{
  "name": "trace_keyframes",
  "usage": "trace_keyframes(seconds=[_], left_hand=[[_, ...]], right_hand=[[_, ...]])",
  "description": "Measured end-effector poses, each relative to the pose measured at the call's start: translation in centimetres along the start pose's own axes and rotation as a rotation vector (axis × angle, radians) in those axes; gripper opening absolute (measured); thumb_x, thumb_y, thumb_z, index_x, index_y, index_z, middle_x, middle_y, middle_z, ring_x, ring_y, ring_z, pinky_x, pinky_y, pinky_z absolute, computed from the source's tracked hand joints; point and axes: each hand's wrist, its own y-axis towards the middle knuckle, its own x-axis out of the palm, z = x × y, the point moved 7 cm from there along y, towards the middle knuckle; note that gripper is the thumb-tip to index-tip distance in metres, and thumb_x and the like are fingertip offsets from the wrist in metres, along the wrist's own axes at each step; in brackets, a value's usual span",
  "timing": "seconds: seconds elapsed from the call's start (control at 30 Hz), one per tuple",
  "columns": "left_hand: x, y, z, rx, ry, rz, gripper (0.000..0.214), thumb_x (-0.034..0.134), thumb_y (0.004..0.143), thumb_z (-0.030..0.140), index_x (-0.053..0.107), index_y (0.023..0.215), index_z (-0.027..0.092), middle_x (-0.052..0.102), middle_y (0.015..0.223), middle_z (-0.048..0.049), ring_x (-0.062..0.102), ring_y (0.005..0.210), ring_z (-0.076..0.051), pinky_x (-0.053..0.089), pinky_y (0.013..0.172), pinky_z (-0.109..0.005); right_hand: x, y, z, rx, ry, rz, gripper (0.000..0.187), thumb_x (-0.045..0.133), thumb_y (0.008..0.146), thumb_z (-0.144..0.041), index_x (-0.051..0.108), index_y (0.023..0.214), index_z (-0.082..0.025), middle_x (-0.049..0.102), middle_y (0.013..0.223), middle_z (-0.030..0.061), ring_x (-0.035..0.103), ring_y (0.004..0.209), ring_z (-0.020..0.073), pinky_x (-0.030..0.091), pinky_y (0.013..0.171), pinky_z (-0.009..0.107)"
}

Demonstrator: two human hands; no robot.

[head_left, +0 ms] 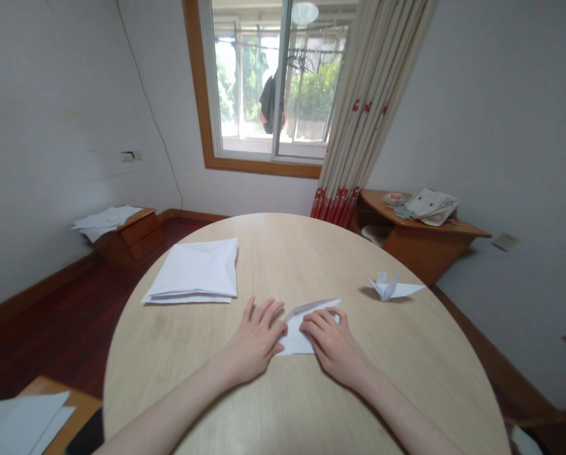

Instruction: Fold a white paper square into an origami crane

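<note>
A small folded sheet of white paper (296, 343) lies on the round wooden table (264, 404), its far edge raised in a fold. My left hand (257, 335) holds the paper's left edge between thumb and index finger, while its other fingers spread out over the table. On the right part of the sheet, my right hand (333, 338) has its fingers bent and close together, gripping the paper; its thumb is mostly hidden. A folded white paper crane (390, 289) stands to the right, apart from both hands.
A stack of white paper sheets (192, 268) lies at the table's left. Beyond the table are a small drawer cabinet (141, 237) with papers and a corner shelf (415, 243) holding a bag (433, 205). More paper (22, 420) lies at lower left.
</note>
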Motion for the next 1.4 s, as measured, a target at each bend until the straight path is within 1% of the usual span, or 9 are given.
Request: trace_keyframes(seconds=[0.2,0.27,0.4,0.53,0.63,0.77,0.93,1.17,1.4], left_hand=[[-1.0,0.0,0.7,0.071,-0.023,0.051,0.022,0.057,0.087,0.019,0.055,0.108,0.023,0.035,0.146,-0.0091,0.026,0.137,-0.028,0.011,0.113,-0.059],[-1.6,0.0,1.1,0.097,-0.049,0.083,0.021,0.055,0.087,0.018,0.056,0.107,0.023,0.038,0.144,-0.0076,0.028,0.135,-0.027,0.012,0.113,-0.057],[-2.4,-0.1,2.2,0.151,-0.131,0.144,0.019,0.048,0.090,0.017,0.060,0.103,0.023,0.053,0.130,-0.0064,0.044,0.121,-0.024,0.027,0.107,-0.048],[-2.1,-0.1,3.8,0.267,-0.245,0.106,0.020,0.043,0.092,0.016,0.062,0.100,0.018,0.066,0.109,-0.0065,0.057,0.101,-0.020,0.042,0.093,-0.036],[-1.6,-0.1,4.5,0.317,-0.285,0.082,0.024,0.041,0.093,0.014,0.062,0.104,0.015,0.067,0.107,-0.0072,0.060,0.099,-0.019,0.046,0.089,-0.032],[-0.7,-0.1,4.5,0.304,-0.291,0.027,0.026,0.042,0.093,0.018,0.061,0.111,0.014,0.067,0.113,-0.0082,0.060,0.105,-0.021,0.049,0.090,-0.031],[-0.2,-0.1,4.1,0.265,-0.268,-0.036,0.023,0.044,0.095,0.023,0.063,0.106,0.015,0.068,0.112,-0.0060,0.062,0.103,-0.021,0.050,0.087,-0.030],[-0.6,0.1,3.6,0.224,-0.108,-0.018,0.024,0.040,0.098,0.026,0.061,0.106,0.017,0.069,0.098,-0.0043,0.063,0.086,-0.019,0.048,0.073,-0.030],[-0.9,0.3,3.5,0.230,0.024,0.022,0.022,0.042,0.098,0.028,0.061,0.098,0.019,0.067,0.094,-0.0025,0.060,0.082,-0.018,0.043,0.075,-0.032]], right_hand=[[-0.2,-0.2,0.1,-0.016,0.014,0.056,0.025,0.049,0.082,-0.003,0.058,0.098,-0.021,0.063,0.111,0.0039,0.050,0.106,0.0199,0.024,0.097,0.038],[-0.3,-0.2,0.1,-0.020,0.015,0.065,0.025,0.049,0.083,-0.003,0.058,0.098,-0.021,0.063,0.110,0.0041,0.050,0.105,0.0200,0.024,0.097,0.039],[0.0,-0.1,0.3,-0.021,-0.008,0.052,0.025,0.049,0.083,-0.003,0.059,0.098,-0.021,0.064,0.108,0.0041,0.050,0.105,0.0199,0.024,0.097,0.038],[0.2,-0.1,0.4,-0.019,-0.015,0.033,0.024,0.050,0.083,-0.004,0.059,0.097,-0.021,0.064,0.104,0.0032,0.050,0.105,0.0194,0.024,0.096,0.037],[0.2,-0.1,0.5,-0.022,-0.019,0.025,0.023,0.052,0.083,-0.005,0.060,0.098,-0.021,0.064,0.104,0.0032,0.051,0.103,0.0193,0.024,0.096,0.037],[0.3,-0.1,0.6,-0.022,-0.001,0.029,0.025,0.051,0.083,-0.005,0.060,0.099,-0.021,0.065,0.104,0.0039,0.051,0.103,0.0201,0.025,0.096,0.037],[0.2,-0.2,0.7,-0.018,0.049,0.059,0.023,0.049,0.085,-0.006,0.060,0.099,-0.020,0.065,0.104,0.0050,0.050,0.104,0.0222,0.026,0.096,0.040],[-0.6,0.1,-0.1,-0.065,0.064,0.043,0.023,0.046,0.088,-0.008,0.060,0.102,-0.019,0.064,0.107,0.0071,0.051,0.102,0.0224,0.037,0.092,0.039],[-1.3,-0.1,-0.6,-0.142,0.083,0.120,0.024,0.047,0.086,-0.007,0.061,0.103,-0.018,0.065,0.105,0.0086,0.053,0.099,0.0224,0.043,0.087,0.038]])
